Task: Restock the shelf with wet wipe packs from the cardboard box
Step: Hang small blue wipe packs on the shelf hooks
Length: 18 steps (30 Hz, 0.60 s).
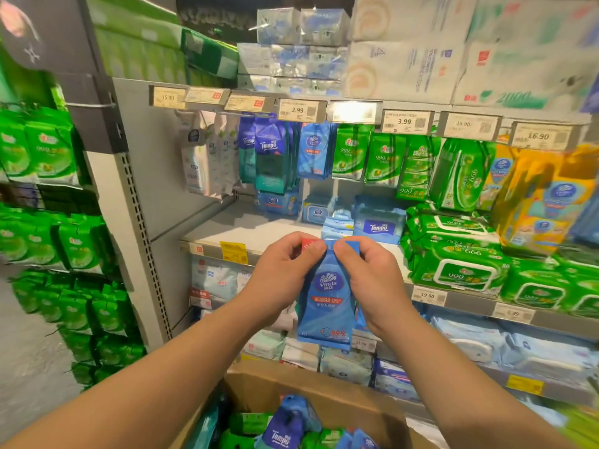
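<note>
Both hands pinch the top edge of a blue Vinda wet wipe pack [325, 299]: the left hand [285, 270] takes its upper left corner between thumb and curled fingers, the right hand [372, 280] its upper right corner likewise. That pack hangs upright between them, in front of the shelf [246, 231] edge and above the cardboard box [340, 403]. Inside the box lie more packs, among them a blue Tempo pack [285, 432]. On the hooks above hang matching blue Vinda packs [314, 150] beside green wipe packs [351, 153].
</note>
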Available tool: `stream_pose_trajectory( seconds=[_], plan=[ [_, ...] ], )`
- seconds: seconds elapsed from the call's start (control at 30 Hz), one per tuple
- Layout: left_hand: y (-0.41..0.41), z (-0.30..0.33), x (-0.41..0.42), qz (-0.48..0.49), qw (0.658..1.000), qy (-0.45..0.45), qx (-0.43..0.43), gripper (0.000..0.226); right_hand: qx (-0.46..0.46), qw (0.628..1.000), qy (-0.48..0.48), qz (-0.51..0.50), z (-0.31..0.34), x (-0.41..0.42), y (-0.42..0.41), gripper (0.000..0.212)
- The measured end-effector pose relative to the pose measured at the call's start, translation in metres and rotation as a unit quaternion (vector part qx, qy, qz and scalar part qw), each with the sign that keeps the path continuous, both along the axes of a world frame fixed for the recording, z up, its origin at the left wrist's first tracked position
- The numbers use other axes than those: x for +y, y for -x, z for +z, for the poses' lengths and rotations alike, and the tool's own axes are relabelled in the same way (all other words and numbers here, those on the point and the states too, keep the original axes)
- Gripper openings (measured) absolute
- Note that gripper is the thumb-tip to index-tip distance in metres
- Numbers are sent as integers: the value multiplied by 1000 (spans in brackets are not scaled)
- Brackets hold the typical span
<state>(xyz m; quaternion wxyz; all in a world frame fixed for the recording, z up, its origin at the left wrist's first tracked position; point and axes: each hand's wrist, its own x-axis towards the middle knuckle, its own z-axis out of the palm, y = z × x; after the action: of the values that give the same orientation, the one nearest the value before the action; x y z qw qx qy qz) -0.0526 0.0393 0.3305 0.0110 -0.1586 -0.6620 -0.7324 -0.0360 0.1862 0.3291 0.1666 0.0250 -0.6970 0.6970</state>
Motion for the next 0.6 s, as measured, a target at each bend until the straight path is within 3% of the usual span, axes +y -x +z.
stream_pose_trajectory(
  seconds=[0.2, 0.3, 0.43, 0.6],
  plan=[
    [61, 12, -16, 25, 998, 44, 32, 16, 16, 999, -27, -41, 18, -23, 52, 5],
    [98, 27, -27, 23, 996, 66, 52, 17, 17, 999, 2, -49, 31, -38, 87, 4],
    [151, 50, -35, 38, 996, 36, 70, 18, 33, 998, 43, -45, 50, -55, 133, 9],
    [204, 72, -36, -20, 999, -23, 39, 17, 58, 994, 56, -77, 70, -62, 185, 9]
  ],
)
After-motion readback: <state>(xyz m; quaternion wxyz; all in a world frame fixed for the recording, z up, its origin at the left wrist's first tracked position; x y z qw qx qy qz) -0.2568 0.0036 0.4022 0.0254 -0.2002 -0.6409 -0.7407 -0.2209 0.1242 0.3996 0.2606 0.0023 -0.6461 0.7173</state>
